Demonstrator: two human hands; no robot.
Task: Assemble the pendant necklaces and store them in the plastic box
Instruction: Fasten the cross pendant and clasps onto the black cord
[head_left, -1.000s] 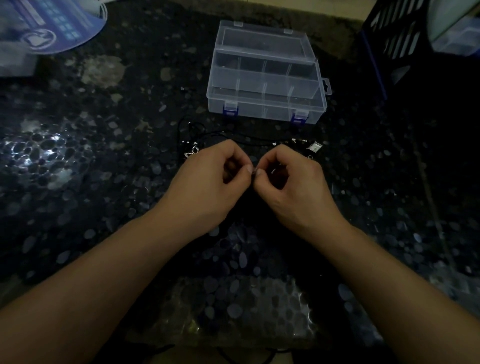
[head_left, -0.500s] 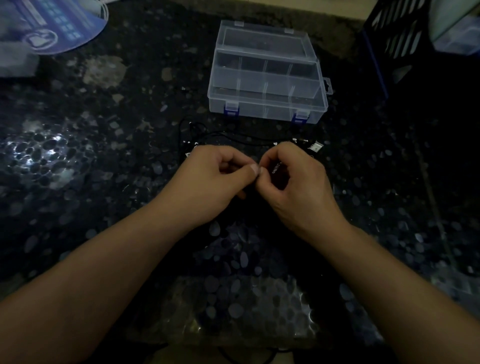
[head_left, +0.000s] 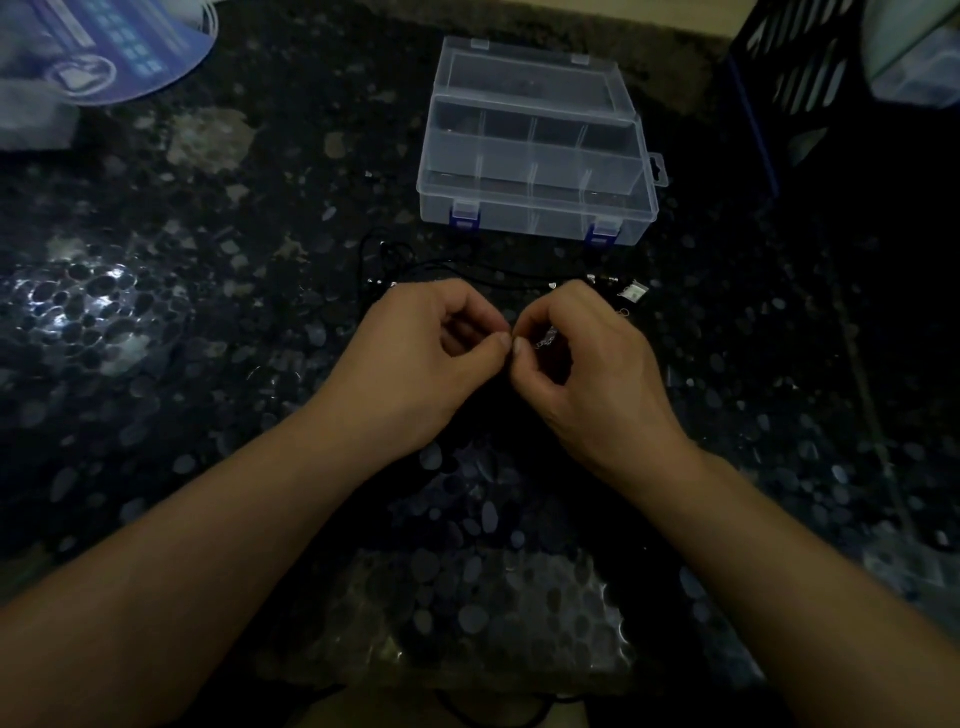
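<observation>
Head view: left hand (head_left: 415, 364), right hand (head_left: 587, 369) pinching tiny silvery chain (head_left: 545, 339)

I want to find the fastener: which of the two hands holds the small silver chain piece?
The right hand: a silver chain piece glints inside its curled fingers. The left hand shows none.

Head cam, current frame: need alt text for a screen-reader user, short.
Two bare hands, left hand and right hand, meet fingertip to fingertip over a dark speckled table, pinching a small silvery necklace part. Beyond them lie black cords and an open clear plastic box with dividers.
</observation>
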